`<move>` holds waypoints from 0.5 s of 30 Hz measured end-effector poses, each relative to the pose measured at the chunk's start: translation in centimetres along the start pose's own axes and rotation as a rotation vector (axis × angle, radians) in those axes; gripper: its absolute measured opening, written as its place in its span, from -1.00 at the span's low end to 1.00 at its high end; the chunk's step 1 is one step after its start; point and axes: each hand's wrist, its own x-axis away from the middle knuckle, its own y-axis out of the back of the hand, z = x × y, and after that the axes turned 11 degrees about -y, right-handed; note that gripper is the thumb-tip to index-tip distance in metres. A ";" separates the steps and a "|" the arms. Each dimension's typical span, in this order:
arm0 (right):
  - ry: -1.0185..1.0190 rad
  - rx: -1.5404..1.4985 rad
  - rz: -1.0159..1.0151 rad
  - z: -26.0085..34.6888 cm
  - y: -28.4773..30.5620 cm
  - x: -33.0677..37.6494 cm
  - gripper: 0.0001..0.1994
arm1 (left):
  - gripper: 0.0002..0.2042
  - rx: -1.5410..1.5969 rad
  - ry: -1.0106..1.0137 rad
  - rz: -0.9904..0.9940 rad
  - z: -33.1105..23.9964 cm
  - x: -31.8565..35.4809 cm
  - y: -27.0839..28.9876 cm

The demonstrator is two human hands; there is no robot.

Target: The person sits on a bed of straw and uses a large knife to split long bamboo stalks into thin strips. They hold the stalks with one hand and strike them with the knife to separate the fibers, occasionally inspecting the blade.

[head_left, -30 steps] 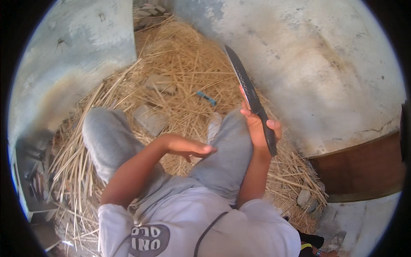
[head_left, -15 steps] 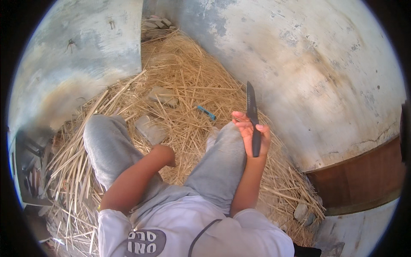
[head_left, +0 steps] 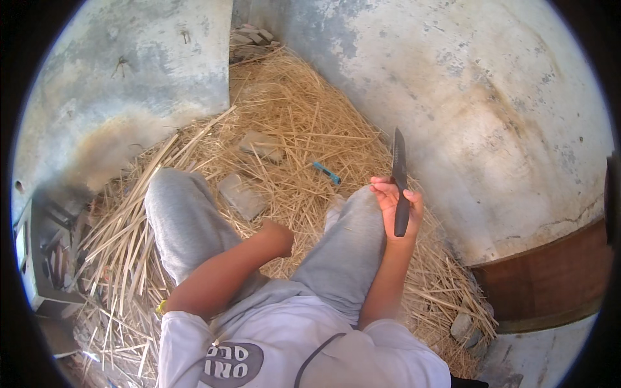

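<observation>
A black-handled knife (head_left: pixel 401 187) stands nearly upright in my right hand (head_left: pixel 391 210), its dark blade pointing away from me. The thumb lies against the handle on one side and the fingers curl round from the other, over my right knee. Between my legs, above the straw, my left hand (head_left: pixel 278 238) is curled with its back turned up. Its fingertips are hidden, so anything inside it does not show. On the straw beyond my right knee lies a small blue tool (head_left: pixel 326 172) with a dark part, apart from both hands.
Dry straw and split strips (head_left: pixel 304 123) cover the ground. A flat grey block (head_left: pixel 242 196) and another stone (head_left: pixel 262 146) lie among them. Weathered walls (head_left: pixel 446 116) rise on both sides. A dark metal frame (head_left: pixel 52 258) stands at left, a brown panel (head_left: pixel 543 278) at right.
My left hand has moved a little right, toward the middle between my legs. The knife stays upright in my right hand. The whole view has shifted slightly.
</observation>
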 end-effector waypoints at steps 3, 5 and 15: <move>0.001 0.033 -0.024 -0.2 0.3 0.0 -0.46 | -0.51 0.020 -0.030 -0.076 -0.3 -0.1 0.1; 0.007 0.083 -0.018 -0.3 0.1 0.0 -0.46 | -0.51 0.031 -0.050 -0.068 -0.7 0.3 0.4; -0.028 0.222 0.084 -0.1 0.0 0.1 -0.50 | -0.43 -0.019 -0.090 -0.054 -0.5 0.2 -0.1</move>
